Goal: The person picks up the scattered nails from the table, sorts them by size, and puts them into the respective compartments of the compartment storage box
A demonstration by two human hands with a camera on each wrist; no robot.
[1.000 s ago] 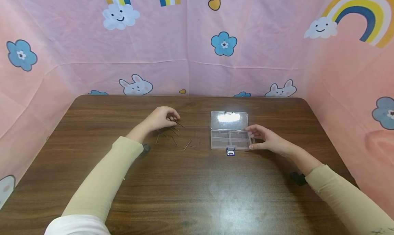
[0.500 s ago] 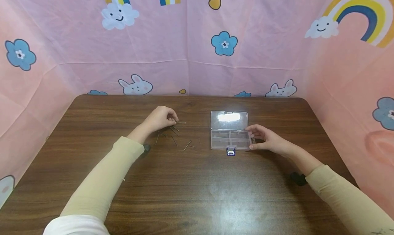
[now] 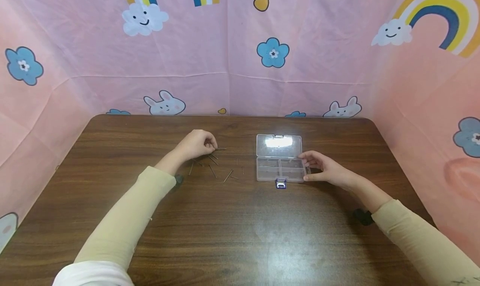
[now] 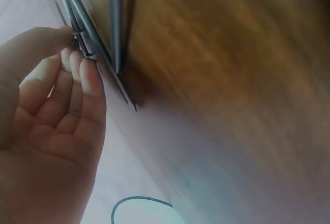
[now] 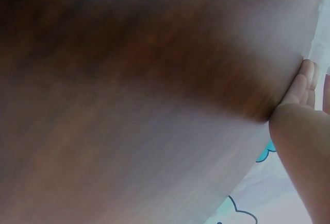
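My left hand (image 3: 197, 143) pinches a thin metal nail (image 3: 221, 149) between thumb and fingertips, low over the table. The nail points right, toward the box. In the left wrist view my thumb and fingertips meet at the nails (image 4: 85, 23), several of which overlap there, with flat heads showing. Loose nails (image 3: 213, 171) lie scattered just below and right of that hand. My right hand (image 3: 325, 168) holds the right end of a clear plastic compartment box (image 3: 280, 175), thumb at the front corner and fingers at the back. Its lid (image 3: 279, 150) stands open behind it. Some nails (image 3: 267, 166) lie in the left compartments.
The brown wooden table (image 3: 240, 236) spreads out in front of both arms. A purple-edged latch (image 3: 281, 184) sticks out from the box's front. A pink patterned cloth (image 3: 228, 48) hangs behind and at both sides.
The nail in my left hand has swung from slanting down to nearly level, and the hand has drawn back slightly left. My right hand stays at the box.
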